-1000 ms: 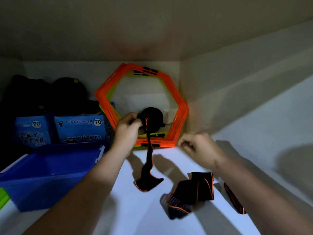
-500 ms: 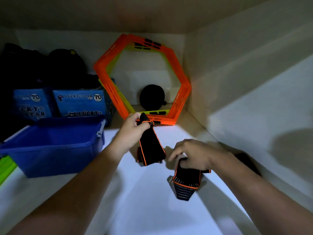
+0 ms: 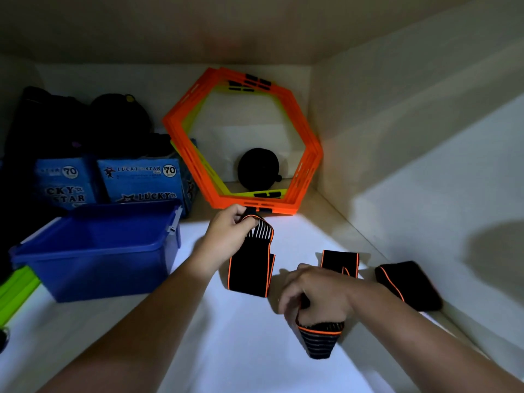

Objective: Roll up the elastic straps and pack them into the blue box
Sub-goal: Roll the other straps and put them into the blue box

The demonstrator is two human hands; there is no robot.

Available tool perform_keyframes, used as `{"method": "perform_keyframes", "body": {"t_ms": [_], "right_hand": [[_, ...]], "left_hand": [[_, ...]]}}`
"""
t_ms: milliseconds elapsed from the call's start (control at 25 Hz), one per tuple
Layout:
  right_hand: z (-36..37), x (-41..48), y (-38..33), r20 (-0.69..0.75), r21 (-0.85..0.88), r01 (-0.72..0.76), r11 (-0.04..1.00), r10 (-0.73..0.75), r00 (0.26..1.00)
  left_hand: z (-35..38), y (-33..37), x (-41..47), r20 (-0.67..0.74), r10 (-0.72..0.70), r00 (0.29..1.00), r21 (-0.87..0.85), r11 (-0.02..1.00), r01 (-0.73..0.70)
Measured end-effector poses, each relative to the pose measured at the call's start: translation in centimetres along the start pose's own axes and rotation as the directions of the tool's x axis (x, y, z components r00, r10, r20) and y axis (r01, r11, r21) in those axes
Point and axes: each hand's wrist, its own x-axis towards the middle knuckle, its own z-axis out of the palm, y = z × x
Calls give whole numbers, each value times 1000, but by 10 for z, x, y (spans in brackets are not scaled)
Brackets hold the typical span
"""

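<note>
Two hands were at work over the white shelf (image 3: 243,353), both forearms reaching in from the lower edge. The left hand (image 3: 229,234) was raised near the shelf's back, thumb and curled fingers pinching the top end of a black, orange-edged strap (image 3: 249,270). That strap hung down from the pinch, and its lower fold rested on the shelf. The right hand (image 3: 314,293) lay lower and nearer, knuckles up, fingers curled around a second strap (image 3: 320,338), whose striped end stuck out below the palm.

The blue box (image 3: 99,268) stood open at the left, apart from both hands; its inside was too dark to inspect. A further strap piece (image 3: 340,262) showed just behind the right wrist, which hid whether it joined the second strap. Another black piece (image 3: 408,285) lay by the right wall.

At the back, orange hexagon frames (image 3: 226,201) leaned upright around a round black object (image 3: 258,168) of unclear kind. Blue cartons (image 3: 141,180) stood behind the box, and the dark items (image 3: 56,123) above them could not be identified.
</note>
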Motion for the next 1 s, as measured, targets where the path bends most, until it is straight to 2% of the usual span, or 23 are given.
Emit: {"method": "perform_keyframes", "body": {"t_ms": [240,400,520,640,760,1000], "right_hand": [[2,-8,2,18,-14,-11,1000,11,1000],[-14,-2,-7,-203,-6,-8,1000,7,979],[-34,5,-21,-372,99,6,995,31,928],[-58,16,-37,-563,95,47,994,15,826],[-84,28,-49,-708,73,12,997,44,705],[-118,42,-64,-872,75,-133,988,130,472]], "left_hand": [[-6,4,-4,10,-36,999,-22,999,36],[-8,9,-7,51,4,999,-7,1000,-4],[-6,19,-5,5,28,1000,-22,999,-28],[-6,30,-3,-65,60,996,-80,995,-65],[-7,44,0,-92,52,994,-166,984,-67],[-14,80,-9,-42,7,999,-331,943,-20]]}}
